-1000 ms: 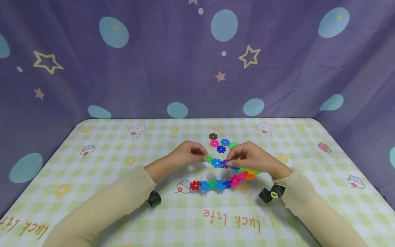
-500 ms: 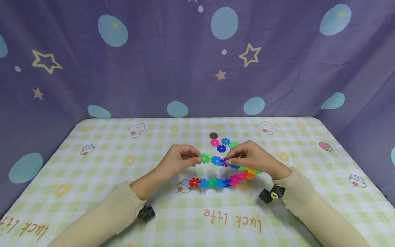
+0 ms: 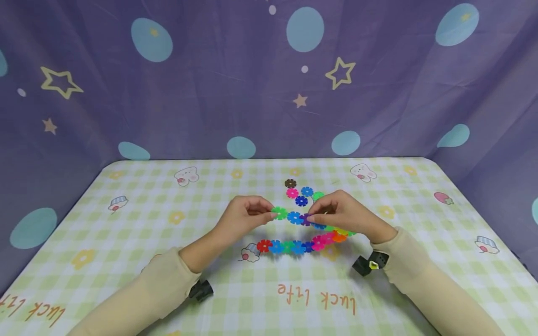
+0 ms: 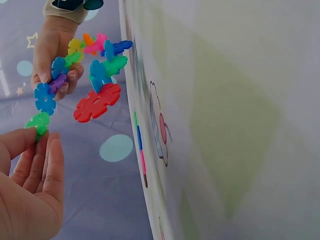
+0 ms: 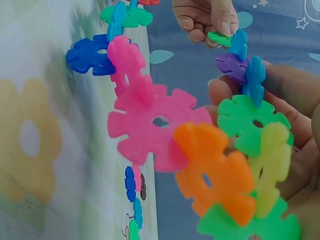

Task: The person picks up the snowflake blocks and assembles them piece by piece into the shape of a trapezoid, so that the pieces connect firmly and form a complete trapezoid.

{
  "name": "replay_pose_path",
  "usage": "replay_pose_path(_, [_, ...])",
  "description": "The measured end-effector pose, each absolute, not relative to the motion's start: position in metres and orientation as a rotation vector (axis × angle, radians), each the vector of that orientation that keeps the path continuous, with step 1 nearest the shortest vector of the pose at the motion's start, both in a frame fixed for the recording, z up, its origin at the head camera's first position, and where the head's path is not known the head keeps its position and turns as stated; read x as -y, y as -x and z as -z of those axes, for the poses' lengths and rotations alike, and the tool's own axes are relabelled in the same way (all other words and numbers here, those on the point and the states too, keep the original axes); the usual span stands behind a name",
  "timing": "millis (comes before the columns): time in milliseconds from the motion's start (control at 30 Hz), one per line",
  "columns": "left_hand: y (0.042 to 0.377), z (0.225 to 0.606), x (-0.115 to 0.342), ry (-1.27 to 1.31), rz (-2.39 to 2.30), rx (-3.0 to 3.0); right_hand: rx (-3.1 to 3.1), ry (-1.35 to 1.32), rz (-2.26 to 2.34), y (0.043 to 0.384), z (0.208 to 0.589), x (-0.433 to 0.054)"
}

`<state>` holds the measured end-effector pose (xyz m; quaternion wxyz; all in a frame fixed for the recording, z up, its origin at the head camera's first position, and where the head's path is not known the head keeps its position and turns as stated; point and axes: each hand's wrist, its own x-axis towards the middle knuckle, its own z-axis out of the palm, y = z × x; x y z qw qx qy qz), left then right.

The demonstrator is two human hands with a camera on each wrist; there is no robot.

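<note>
Left hand (image 3: 245,215): pinched a green disc (image 3: 280,213) just beside the blue disc (image 3: 295,217) ending a chain (image 3: 318,242).
Right hand (image 3: 342,215): pinched that chain's purple disc (image 3: 305,220).
Other discs (image 3: 301,201): lay on the table (image 3: 235,303) beyond.

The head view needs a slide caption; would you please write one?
Left hand pinches a green disc; right hand holds a colourful disc chain.

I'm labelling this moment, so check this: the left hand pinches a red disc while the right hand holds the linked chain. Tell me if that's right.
The colour is wrong: the left hand pinches a green disc, as the head view shows, while the right hand holds the linked chain.
</note>
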<state>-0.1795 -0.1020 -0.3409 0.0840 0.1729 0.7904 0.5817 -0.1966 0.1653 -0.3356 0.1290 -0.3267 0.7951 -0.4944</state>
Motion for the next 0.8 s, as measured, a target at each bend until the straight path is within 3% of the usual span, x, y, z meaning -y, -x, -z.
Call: replay_pose_path(800, [0.1755,0.3412,0.0938,-0.588,-1.732,-2.438,-2.355,0.909,1.496,0.1972,0.3389,-0.163])
